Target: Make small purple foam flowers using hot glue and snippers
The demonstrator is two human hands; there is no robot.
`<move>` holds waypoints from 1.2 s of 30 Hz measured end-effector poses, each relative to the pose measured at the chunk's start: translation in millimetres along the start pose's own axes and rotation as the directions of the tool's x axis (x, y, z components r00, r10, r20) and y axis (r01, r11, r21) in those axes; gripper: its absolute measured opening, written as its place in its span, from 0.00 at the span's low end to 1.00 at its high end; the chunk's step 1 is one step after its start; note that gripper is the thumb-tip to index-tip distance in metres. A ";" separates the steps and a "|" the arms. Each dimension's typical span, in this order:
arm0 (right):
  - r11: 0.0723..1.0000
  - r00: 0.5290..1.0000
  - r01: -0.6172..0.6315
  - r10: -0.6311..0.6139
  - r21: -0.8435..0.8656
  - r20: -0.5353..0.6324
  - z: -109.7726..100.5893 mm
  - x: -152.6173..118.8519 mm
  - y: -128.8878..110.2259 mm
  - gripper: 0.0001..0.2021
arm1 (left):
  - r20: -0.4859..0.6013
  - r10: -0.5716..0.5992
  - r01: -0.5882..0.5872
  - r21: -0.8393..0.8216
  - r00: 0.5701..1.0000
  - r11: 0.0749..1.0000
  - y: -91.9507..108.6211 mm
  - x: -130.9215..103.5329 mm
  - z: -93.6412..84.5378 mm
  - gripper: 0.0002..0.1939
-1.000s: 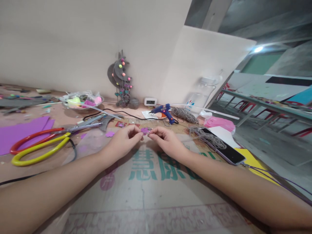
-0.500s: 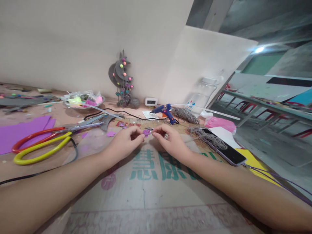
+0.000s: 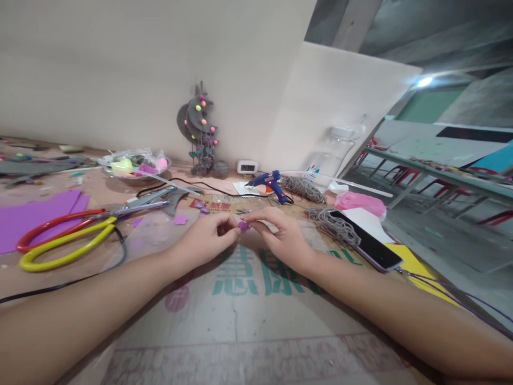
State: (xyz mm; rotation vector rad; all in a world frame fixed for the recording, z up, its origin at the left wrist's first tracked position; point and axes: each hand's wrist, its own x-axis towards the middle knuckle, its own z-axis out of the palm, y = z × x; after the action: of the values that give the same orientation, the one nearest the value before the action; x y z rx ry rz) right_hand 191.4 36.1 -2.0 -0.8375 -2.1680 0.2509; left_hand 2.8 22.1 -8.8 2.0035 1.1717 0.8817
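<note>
Between my two hands is a small purple felt piece (image 3: 243,226), held over the printed cardboard sheet (image 3: 236,326). My left hand (image 3: 209,235) pinches its left side between thumb and index finger. The fingertips of my right hand (image 3: 280,235) are closed on its right and upper edge. Its exact shape is partly hidden by the fingers. A purple flower-shaped cutout (image 3: 181,220) lies on the sheet left of my left hand, and more small purple pieces (image 3: 202,208) lie just beyond it.
Red-and-yellow-handled scissors (image 3: 68,246) and purple sheets (image 3: 36,222) lie left. Behind stand a bowl of pompoms (image 3: 138,174), a grey moon ornament (image 3: 198,128) and a small digital clock (image 3: 247,167). A blue glue gun (image 3: 268,182), grey yarn (image 3: 302,190) and a phone (image 3: 372,248) are right.
My right hand's fingers have come forward and over the purple felt piece, closer to my left fingertips. The piece has turned slightly and shifted a little down.
</note>
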 end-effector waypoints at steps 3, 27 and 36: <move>0.999 0.997 0.050 -0.050 0.000 0.058 -0.6 -0.1 -2.5 0.09 | -0.007 0.030 -0.029 0.038 1.000 0.999 1.6 1.0 -0.6 0.06; 0.958 0.947 -0.273 0.251 0.093 0.199 2.4 5.9 -4.4 0.10 | -0.079 -0.096 0.086 -0.120 0.992 0.989 -3.9 4.4 -3.3 0.08; 0.875 0.891 -0.435 0.384 0.214 0.242 1.6 8.3 -8.1 0.11 | -0.022 -0.067 0.063 -0.138 0.998 0.988 -2.1 3.6 -1.7 0.07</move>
State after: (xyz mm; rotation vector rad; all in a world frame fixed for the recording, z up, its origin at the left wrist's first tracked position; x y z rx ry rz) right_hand 182.3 35.3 5.4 -1.1516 -2.0442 0.8507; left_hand 1.8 26.5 -8.7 1.8388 1.1526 0.9326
